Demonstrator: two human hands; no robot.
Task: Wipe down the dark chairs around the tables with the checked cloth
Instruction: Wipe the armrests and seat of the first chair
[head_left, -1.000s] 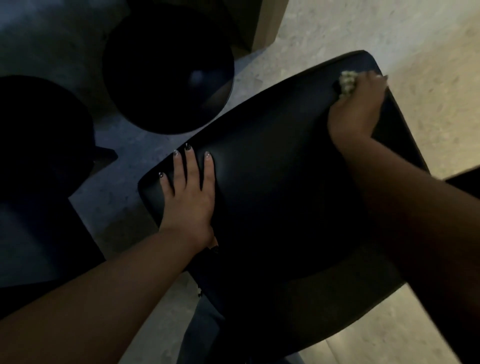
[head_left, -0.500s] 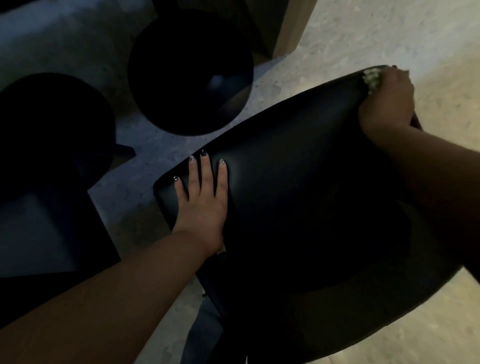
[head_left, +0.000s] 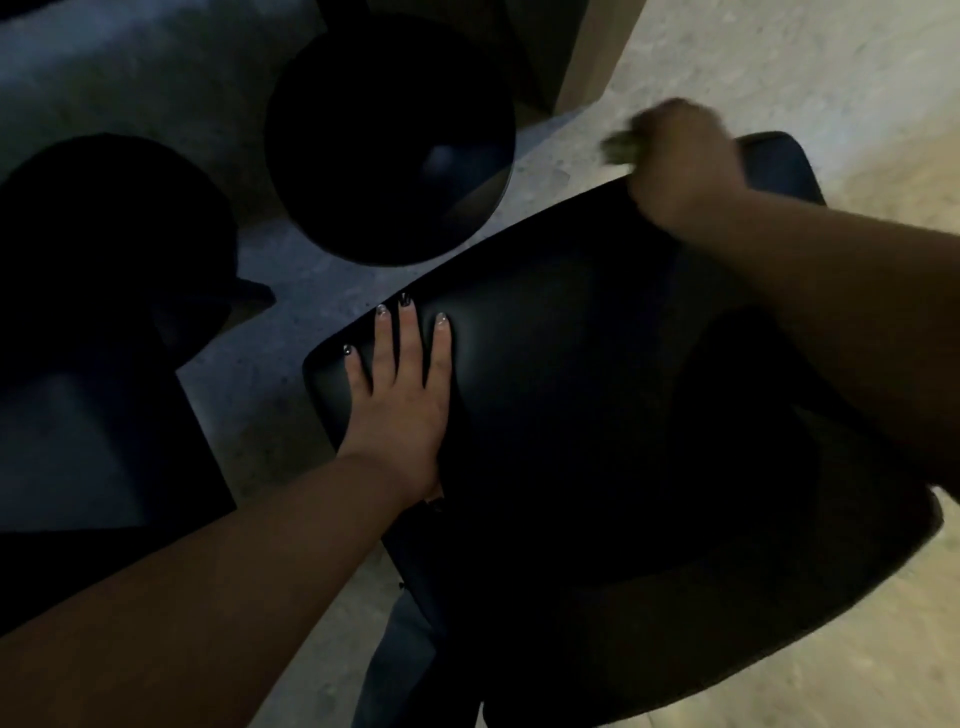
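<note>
Pressing flat with fingers straight and slightly spread, the left hand (head_left: 400, 410) rests on the near-left part of the dark chair (head_left: 597, 415) back. The right hand (head_left: 685, 161), blurred, grips the bunched checked cloth (head_left: 621, 148) at the chair's far top edge, only a small wad showing beside the knuckles. A round dark stool (head_left: 389, 145) stands on the floor (head_left: 779, 62) beyond.

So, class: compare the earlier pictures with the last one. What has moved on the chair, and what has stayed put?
The right hand, gripping the checked cloth, has slid leftward along the top edge of the dark chair, away from its far corner, and is blurred with motion. The left hand stays pressed flat, fingers straight, near the chair's left edge. The round base on the floor has not shifted.
</note>
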